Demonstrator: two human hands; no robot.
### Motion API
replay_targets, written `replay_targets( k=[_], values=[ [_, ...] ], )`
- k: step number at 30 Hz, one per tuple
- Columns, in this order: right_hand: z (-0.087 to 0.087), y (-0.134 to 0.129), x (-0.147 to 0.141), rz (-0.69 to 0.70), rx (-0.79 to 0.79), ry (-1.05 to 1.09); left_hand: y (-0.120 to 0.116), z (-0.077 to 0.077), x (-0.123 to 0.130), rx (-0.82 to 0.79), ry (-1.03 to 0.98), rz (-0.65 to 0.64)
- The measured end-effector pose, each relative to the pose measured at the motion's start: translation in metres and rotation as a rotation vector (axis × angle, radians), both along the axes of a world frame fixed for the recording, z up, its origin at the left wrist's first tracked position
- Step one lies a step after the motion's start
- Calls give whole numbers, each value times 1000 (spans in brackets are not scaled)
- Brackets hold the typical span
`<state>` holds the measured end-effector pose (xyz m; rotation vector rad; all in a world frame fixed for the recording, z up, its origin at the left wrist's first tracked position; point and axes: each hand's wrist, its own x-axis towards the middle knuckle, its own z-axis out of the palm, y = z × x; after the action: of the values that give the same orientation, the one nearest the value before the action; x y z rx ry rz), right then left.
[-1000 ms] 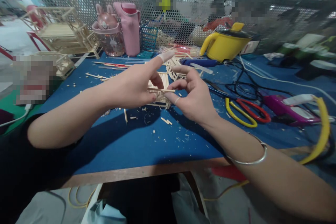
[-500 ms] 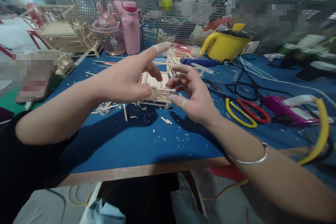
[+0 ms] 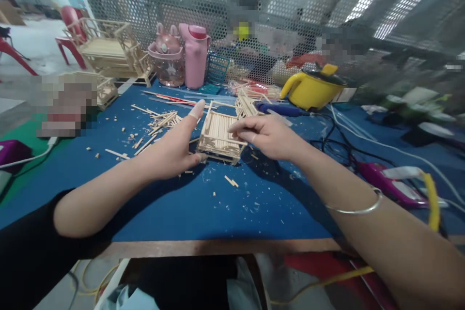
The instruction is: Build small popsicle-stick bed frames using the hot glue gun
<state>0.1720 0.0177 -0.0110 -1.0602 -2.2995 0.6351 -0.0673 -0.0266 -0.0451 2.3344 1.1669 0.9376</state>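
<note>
So, going left to right, we've got loose sticks (image 3: pixel 165 122) scattered on the blue mat (image 3: pixel 218 218), partly behind our left hand (image 3: pixel 169 152). That hand's spread pretty wide, holding nothing we can see, with the thumb right by the near left corner of the little stick frame (image 3: pixel 219 128). The frame sits between our hands. Our right hand (image 3: pixel 272 138) has its fingers curled in over the frame's right side; can't tell if they're gripping anything. Past that, there's a yellow pot (image 3: pixel 315 93) farther back.
</note>
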Motion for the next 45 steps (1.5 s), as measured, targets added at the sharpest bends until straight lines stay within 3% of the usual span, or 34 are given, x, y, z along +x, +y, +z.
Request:
replay_targets(
  k=[5,10,24,30,37,40,45],
  values=[
    [-1,14,-6,287,-10,-110,3,-10,6,-95,-103,50],
    [5,26,-9,428,-71,-210,2,-9,7,-153,-121,74],
    [11,30,-12,480,-139,-267,2,-12,7,-204,-175,67],
    [2,34,-10,327,-346,-158,1,-13,9,-206,-178,120],
    [-12,35,-2,65,-258,10,-11,-6,15,-227,-204,238],
    [-10,25,2,-9,-219,-24,-21,-4,18,-256,-202,298],
    [-10,-3,7,-134,-320,-62,-31,-3,21,-239,-200,354]
  ],
)
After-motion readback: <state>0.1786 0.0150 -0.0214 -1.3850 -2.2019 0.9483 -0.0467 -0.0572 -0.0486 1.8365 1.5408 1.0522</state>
